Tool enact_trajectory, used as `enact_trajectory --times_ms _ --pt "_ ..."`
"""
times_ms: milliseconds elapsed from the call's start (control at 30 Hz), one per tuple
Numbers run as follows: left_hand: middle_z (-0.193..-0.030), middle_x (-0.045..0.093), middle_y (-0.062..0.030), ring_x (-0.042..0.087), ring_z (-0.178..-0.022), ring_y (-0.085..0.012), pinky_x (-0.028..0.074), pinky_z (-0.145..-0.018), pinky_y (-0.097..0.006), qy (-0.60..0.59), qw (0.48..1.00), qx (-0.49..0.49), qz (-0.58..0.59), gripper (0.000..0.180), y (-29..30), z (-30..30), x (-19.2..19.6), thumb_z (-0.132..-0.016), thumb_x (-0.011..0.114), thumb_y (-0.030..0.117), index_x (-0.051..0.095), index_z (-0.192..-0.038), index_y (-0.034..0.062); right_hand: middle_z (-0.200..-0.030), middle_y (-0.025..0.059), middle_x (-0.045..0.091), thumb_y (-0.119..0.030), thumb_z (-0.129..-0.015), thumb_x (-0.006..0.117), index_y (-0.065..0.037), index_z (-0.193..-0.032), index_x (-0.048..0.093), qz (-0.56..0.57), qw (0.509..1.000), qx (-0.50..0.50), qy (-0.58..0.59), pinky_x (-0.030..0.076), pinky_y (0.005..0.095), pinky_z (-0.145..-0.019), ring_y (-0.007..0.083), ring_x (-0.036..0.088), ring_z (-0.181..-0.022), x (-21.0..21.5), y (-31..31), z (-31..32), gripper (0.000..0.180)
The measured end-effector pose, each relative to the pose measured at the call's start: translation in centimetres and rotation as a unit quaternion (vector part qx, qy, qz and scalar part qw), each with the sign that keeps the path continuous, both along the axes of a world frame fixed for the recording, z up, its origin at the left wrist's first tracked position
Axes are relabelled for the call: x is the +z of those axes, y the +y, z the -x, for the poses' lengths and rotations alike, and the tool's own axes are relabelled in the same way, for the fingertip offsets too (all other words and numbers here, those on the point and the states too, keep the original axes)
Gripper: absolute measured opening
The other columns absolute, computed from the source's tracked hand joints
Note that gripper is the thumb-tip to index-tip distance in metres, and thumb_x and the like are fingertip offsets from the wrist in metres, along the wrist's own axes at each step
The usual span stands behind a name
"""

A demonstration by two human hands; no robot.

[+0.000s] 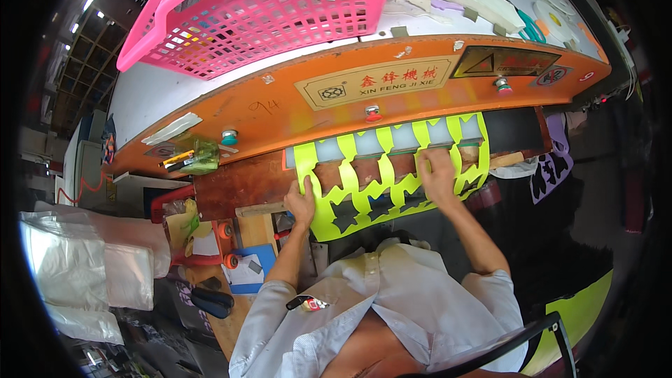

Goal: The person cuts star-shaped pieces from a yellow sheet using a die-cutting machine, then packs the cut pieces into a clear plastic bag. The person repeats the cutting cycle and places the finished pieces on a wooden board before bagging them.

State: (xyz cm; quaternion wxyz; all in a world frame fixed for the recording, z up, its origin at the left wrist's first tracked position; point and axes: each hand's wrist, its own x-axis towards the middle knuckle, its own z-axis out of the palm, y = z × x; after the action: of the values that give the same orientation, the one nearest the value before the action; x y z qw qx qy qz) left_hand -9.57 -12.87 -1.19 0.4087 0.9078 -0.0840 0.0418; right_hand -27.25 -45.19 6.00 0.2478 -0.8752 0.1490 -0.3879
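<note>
A bright yellow-green sheet (324,219) with rows of star-shaped and wavy cut-outs stretches in front of me, its far part lying over the bed under an orange machine beam (273,113). My left hand (299,203) is closed on the sheet's left edge, thumb on top. Towards the right side, my right hand (439,176) grips one of the strips between the cut-outs, fingers curled and partly hidden. The near edge of the sheet hangs just beyond my shirt front. Dark ground shows through the nearer star holes.
Above the beam sits a pink plastic basket (266,24). Red (372,113) and green (229,138) buttons stud the beam, beside a clear holder (205,157) with pens. Plastic bags (126,266) and a blue clipboard (260,257) lie left; a purple cut sheet (558,136) hangs right.
</note>
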Motion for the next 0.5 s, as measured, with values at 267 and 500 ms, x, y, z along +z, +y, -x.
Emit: enact_trajectory --times_ms 267,500 --pt "-0.084 0.071 -0.0276 0.069 -0.082 -0.0483 0.051 -0.072 -0.054 0.005 1.000 -0.012 0.003 0.038 0.2 -0.2 0.3 -0.100 0.067 0.040 0.072 -0.095 0.0026 -0.088 0.0201 0.068 -0.022 -0.091 0.073 0.005 -0.110 0.068 0.050 0.980 -0.047 0.184 0.039 0.0496 -0.105 0.0365 0.063 -0.088 -3.2 8.3 -1.8 0.033" --pt "-0.077 0.064 -0.0303 0.063 -0.080 -0.0527 0.048 -0.072 -0.056 0.006 1.000 -0.006 0.006 0.047 1.2 0.6 -0.6 -0.100 0.064 0.045 0.065 -0.086 0.0004 -0.081 0.0216 0.069 -0.020 -0.092 0.073 0.000 -0.092 0.071 0.038 0.985 -0.034 0.164 0.041 0.0502 -0.099 0.0387 0.065 -0.085 -4.9 9.1 -0.5 0.021"
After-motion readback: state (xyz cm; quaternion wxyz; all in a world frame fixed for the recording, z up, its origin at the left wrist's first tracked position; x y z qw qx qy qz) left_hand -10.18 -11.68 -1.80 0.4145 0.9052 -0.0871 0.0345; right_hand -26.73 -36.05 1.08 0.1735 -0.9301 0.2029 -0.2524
